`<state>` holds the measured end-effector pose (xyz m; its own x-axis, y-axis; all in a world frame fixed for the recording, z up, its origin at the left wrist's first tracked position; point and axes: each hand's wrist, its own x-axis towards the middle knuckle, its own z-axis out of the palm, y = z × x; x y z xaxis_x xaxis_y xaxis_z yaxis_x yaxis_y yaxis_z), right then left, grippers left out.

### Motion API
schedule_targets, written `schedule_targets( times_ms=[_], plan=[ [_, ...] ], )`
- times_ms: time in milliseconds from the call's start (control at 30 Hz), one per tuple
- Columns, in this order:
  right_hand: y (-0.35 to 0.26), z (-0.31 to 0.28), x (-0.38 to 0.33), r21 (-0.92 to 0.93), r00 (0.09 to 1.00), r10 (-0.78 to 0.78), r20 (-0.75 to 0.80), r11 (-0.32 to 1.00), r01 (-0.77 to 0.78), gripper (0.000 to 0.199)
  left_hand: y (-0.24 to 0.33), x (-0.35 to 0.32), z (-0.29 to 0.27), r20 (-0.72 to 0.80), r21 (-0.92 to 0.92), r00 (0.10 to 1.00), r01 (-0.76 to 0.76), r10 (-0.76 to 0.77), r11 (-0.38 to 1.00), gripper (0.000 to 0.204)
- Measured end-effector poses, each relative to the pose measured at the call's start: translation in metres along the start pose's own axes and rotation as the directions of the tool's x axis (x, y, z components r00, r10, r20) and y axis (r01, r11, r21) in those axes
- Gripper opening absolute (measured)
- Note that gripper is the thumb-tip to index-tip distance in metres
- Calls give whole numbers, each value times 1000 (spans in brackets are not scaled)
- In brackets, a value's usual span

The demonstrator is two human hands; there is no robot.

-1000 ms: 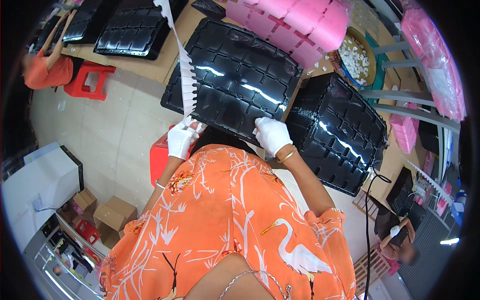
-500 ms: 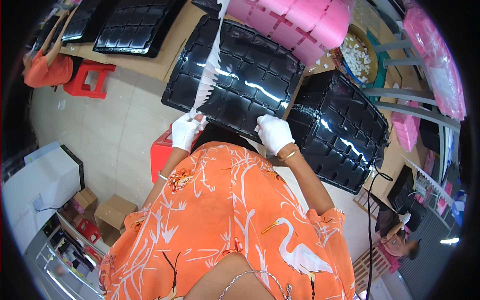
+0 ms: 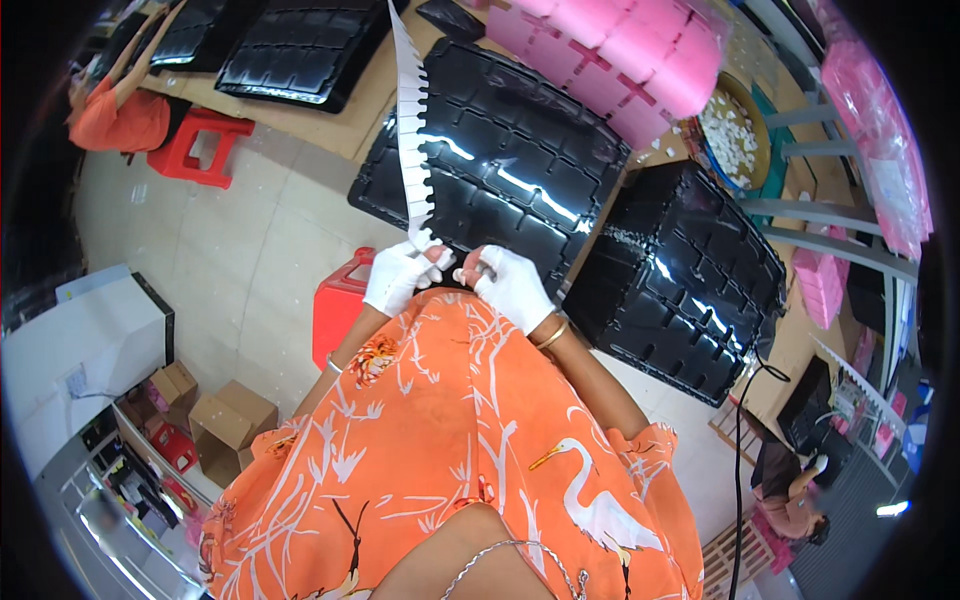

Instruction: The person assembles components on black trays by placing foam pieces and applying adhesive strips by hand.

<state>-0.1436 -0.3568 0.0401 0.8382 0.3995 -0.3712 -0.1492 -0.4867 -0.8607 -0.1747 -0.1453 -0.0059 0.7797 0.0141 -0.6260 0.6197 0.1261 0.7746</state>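
A white toothed strip (image 3: 411, 120) is held at its lower end in the left hand (image 3: 405, 274), its length standing up and away in front of a black moulded tray (image 3: 510, 140); whether the tray is touched by it cannot be told. The strip looks thin and light, probably springy along its length and easily creased at the notches, so a pinch on the plain edge, clear of the teeth, would be advised. The right hand (image 3: 512, 286) is curled with thumb and fingers drawn together, just beside the left; whether anything is pinched there cannot be told. The tray appears to be thin, glossy plastic, likely slippery and best held by its rim. To its right, 1 more black moulded piece (image 3: 680, 270) is seen; beyond, pink foam (image 3: 620, 60) is placed on the tabletop (image 3: 350, 120).
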Motion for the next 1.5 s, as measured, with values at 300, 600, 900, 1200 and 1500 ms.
schedule_targets(
  times_ms=[300,600,900,1200,1500],
  plan=[
    [-9,4,26,-44,991,-136,-16,990,135,15,29,-18,3,-17,-63,1000,16,-17,998,29],
    [-22,11,42,-22,996,-77,42,997,78,13,28,-17,-8,-28,-91,1000,-16,14,996,24],
    [-36,36,76,-102,980,-163,110,979,174,13,24,6,-49,-298,-123,954,-6,-31,992,31],
    [-62,49,171,-495,941,-117,318,826,270,26,13,43,-128,-625,293,738,-80,254,953,26],
    [-73,62,200,-649,928,-87,363,691,319,29,27,89,-125,-583,237,769,-148,262,960,28]
  ],
)
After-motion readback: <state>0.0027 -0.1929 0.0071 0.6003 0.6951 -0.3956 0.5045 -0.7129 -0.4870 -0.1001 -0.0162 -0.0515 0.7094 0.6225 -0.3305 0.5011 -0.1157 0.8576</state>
